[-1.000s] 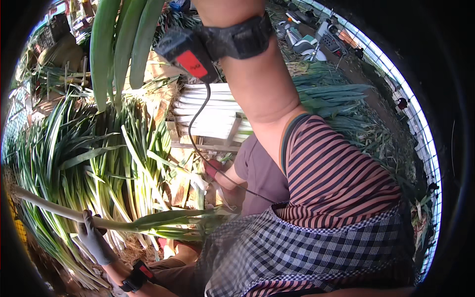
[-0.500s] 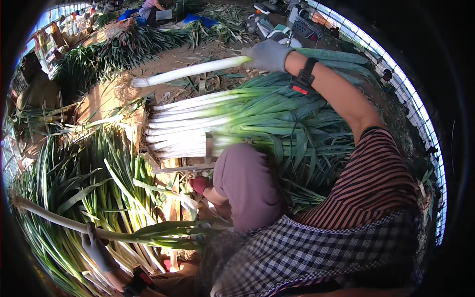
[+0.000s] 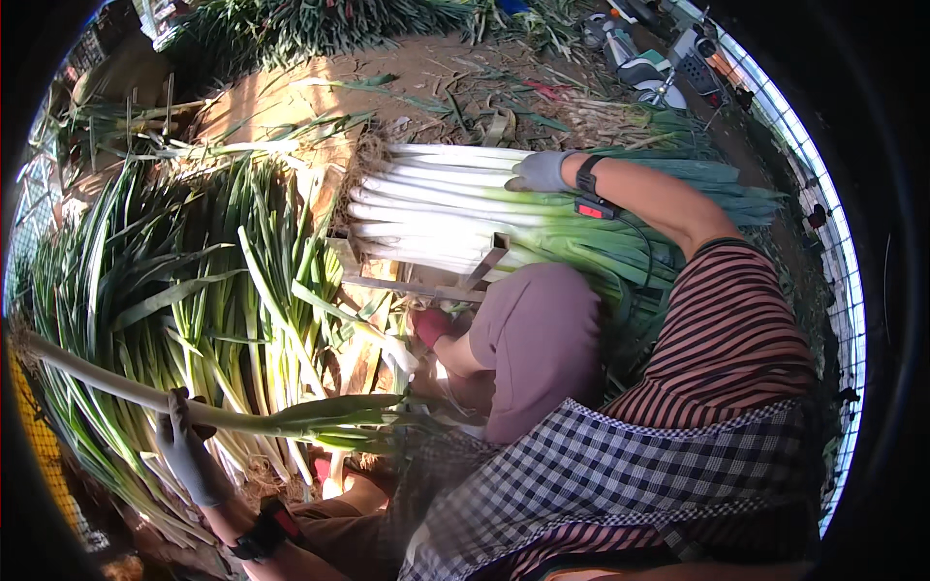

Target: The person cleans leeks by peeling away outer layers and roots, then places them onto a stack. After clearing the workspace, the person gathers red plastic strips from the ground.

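Observation:
My right hand [image 3: 539,171], in a grey glove with a black wrist strap, rests flat on a stack of cleaned leeks [image 3: 436,218] with white stalks pointing left. The stack lies in a low wooden frame [image 3: 417,283] in front of my knee. My left hand [image 3: 186,447], also gloved, grips a single long leek [image 3: 116,387] near its pale stalk, low at the left, with its green leaves trailing toward my lap. I wear a striped shirt and a checked apron.
A large heap of untrimmed leeks [image 3: 165,290] with green leaves fills the left side. Bare earth [image 3: 387,77] strewn with leaf scraps lies beyond the stack. More greens lie along the top edge, and wire fencing [image 3: 823,252] runs down the right.
My right hand came down from high overhead with a leek, swung it out over the ground, and now rests on the stack. The left hand stayed low on its leek.

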### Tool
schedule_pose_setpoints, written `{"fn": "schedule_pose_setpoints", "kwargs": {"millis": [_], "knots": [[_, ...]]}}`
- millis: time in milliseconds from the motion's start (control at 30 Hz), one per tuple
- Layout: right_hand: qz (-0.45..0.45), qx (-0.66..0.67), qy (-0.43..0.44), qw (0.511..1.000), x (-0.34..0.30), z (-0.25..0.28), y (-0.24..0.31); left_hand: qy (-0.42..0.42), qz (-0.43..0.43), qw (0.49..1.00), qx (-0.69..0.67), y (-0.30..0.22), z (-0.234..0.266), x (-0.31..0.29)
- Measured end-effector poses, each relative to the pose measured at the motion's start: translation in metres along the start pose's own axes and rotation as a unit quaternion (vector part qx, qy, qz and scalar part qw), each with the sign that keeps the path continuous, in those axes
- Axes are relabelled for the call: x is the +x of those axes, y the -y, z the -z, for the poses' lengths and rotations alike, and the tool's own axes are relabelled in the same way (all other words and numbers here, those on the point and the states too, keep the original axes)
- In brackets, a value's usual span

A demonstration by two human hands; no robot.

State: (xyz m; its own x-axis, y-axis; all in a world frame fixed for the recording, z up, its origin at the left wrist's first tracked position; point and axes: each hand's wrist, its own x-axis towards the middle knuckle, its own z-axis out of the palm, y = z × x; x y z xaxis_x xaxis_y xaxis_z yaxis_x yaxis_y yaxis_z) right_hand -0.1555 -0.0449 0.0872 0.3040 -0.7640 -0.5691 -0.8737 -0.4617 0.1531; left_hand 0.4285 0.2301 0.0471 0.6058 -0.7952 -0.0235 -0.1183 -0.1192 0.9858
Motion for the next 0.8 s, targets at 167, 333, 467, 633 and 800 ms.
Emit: {"fn": "schedule_pose_setpoints", "kwargs": {"millis": [167, 333, 467, 633, 800], "knots": [[-0.102, -0.147, 0.012, 0.984, -0.029, 0.044, 0.025, -0.004, -0.048, 0.998, -0.044, -0.028, 0.001, -0.007], [0.197, 0.004, -0.245, 0.949, -0.076, 0.088, 0.17, -0.06, -0.084, 0.992, -0.074, -0.067, 0.013, -0.036], [0.342, 0.08, -0.208, 0.913, -0.125, 0.079, 0.294, -0.089, -0.141, 0.984, -0.069, -0.078, 0.031, -0.055], [0.389, 0.02, -0.337, 0.857, -0.134, 0.039, 0.388, -0.148, -0.165, 0.97, -0.097, -0.073, 0.073, -0.08], [0.304, -0.019, -0.481, 0.822, -0.102, 0.038, 0.458, -0.23, -0.151, 0.947, -0.166, -0.054, 0.118, -0.097]]}}
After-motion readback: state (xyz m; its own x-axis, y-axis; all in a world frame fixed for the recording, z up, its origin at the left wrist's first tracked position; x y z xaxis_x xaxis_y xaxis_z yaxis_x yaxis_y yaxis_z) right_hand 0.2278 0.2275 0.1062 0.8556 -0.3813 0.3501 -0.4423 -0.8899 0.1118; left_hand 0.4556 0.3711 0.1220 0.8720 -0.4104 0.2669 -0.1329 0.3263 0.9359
